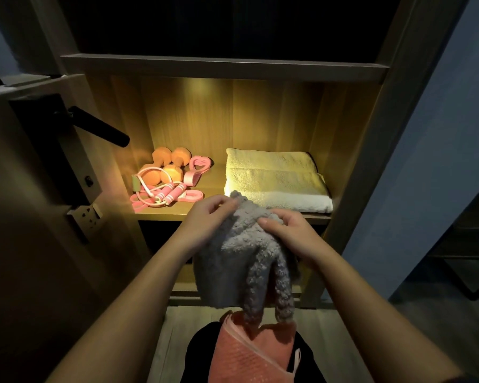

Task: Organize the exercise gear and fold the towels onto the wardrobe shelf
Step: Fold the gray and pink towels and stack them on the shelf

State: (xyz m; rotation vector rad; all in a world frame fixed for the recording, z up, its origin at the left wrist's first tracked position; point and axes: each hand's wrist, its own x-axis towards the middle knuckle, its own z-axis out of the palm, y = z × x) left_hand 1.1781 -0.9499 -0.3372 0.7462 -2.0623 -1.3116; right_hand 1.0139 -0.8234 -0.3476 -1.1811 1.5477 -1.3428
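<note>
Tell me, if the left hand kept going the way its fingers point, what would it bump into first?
The left hand already pinches the grey towel; beyond it, probably the folded towel on the shelf, though depth is unclear.

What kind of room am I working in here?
Likely a bedroom at home: a lit wooden wardrobe shelf holds a folded towel and pink exercise gear, and a door with a black handle stands at the left.
</note>
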